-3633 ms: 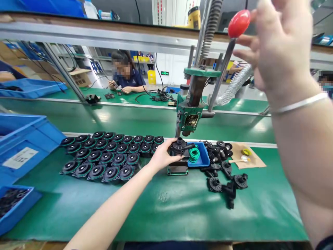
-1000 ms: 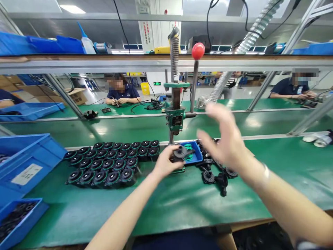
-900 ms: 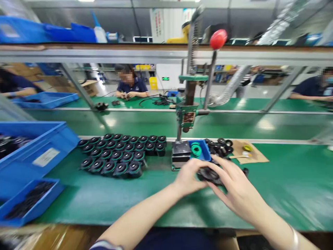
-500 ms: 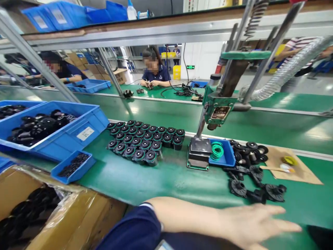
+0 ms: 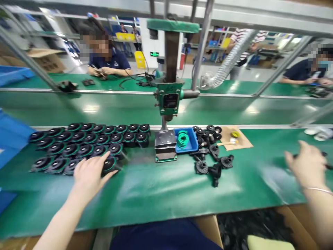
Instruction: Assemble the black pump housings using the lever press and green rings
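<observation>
My left hand [image 5: 90, 172] is at the front right corner of the rows of black parts. Its thumb and fingers curve around one black cylindrical part with a green ring [image 5: 110, 164], which still stands on the green bench. Many like it, black cylindrical parts [image 5: 85, 150], stand close together behind and left of it. On the far right, my right hand [image 5: 307, 165] is over the bench, slightly blurred, with thumb and fingers apart. Dark items [image 5: 328, 166] show beside and behind it, too blurred to name; I see none gripped.
A green press [image 5: 170, 99] stands mid-bench above a metal block [image 5: 165, 142]. Beside it sit a blue tray [image 5: 193, 140] of green rings, black pump covers [image 5: 225, 161] and cardboard [image 5: 243, 139] with a yellow-rimmed pot. Below the front edge is a carton [image 5: 212, 229]. Co-workers sit opposite.
The view has swung right. An arm stretched across the front of the bench is gone from there; now my left hand is at the black parts and my right hand is at far right.
</observation>
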The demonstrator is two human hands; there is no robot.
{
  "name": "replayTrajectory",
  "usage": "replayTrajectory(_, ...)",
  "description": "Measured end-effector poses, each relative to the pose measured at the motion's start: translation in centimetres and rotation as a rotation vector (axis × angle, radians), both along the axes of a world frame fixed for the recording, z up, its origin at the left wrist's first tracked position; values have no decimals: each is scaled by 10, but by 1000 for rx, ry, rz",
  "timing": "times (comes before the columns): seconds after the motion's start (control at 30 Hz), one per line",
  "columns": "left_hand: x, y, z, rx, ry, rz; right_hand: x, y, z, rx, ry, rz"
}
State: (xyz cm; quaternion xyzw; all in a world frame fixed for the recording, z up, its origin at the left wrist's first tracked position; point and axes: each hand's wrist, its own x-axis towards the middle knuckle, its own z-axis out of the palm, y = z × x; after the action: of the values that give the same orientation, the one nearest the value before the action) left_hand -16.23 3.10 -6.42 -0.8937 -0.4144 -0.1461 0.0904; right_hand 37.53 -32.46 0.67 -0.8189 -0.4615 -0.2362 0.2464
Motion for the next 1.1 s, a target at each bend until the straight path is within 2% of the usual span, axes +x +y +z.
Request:
replayTrajectory(0.07,3,0,-3,19,-39,-23,-19,6,-14,-96,-61,12)
replayTrajectory(0.17,10,-9,-8,51,-109,-114,-79,30,-60,-260,-27,168)
replayTrajectory(0.23,17,-24,-11,16,-159,-193,-119,42,-88,-361,41,202)
replayTrajectory(0.33,39,-57,-20,-139,-279,-277,-147,42,-110,-330,166,166)
replayTrajectory(0.4,60,-77,-27,-276,-357,-309,-146,34,-111,-212,288,140)
replayTrajectory(0.47,82,-91,-33,-415,-411,-369,-144,30,-106,-105,494,181)
replayTrajectory(0.53,101,-98,-40,-557,-461,-437,-151,36,-99,-78,718,325)
replayTrajectory(0.6,114,-100,-46,-692,-519,-485,-170,51,-95,-140,850,505)
replayTrajectory(0.67,121,-101,-53,-812,-583,-487,-194,71,-97,-242,826,611)
replayTrajectory(0.77,122,-102,-61,-928,-669,-442,-219,99,-109,-340,621,637)
replayTrajectory(0.9,120,-104,-63,-883,-707,-438,-220,119,-120,-305,380,571)
replayTrajectory(1.0,120,-105,-59,-817,-707,-451,-208,127,-110,-195,392,542)
replayTrajectory(1.1,120,-103,-55,-834,-706,-480,-203,136,-84,-130,513,548)
